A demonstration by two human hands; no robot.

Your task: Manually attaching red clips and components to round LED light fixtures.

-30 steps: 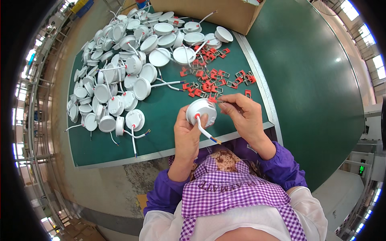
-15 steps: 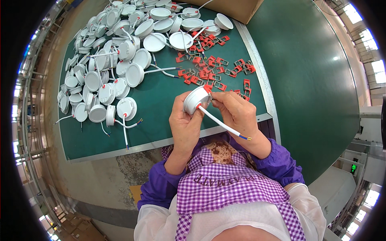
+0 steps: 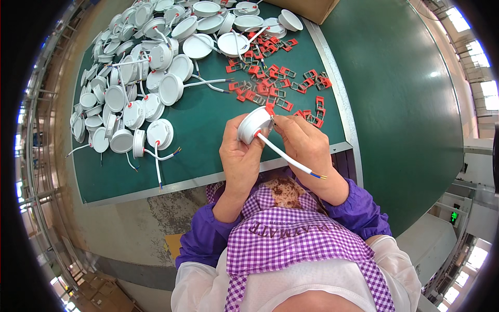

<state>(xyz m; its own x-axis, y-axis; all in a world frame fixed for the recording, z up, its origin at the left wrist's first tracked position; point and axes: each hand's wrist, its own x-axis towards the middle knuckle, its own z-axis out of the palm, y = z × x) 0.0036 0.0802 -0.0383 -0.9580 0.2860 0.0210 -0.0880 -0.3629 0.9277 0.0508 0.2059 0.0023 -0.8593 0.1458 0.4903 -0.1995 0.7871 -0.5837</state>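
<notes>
My left hand grips a round white LED downlight by its rim, tilted above the table's near edge. From its back a white cable runs toward the lower right and ends in bare blue and yellow-brown wires. At the light's right side sits a red-ended metal spring clip. The fingers of my right hand pinch at that clip; its metal part is mostly covered by the fingertips. Whether the clip is fully seated cannot be made out.
On the green table, a large heap of white downlights with cables lies at the left and back. Loose red spring clips are scattered beyond my hands. A metal strip borders a second green surface; a cardboard box stands at the back.
The view has shifted slightly. My hands keep the same hold on the downlight, and my right fingertips have moved slightly at the clip.
</notes>
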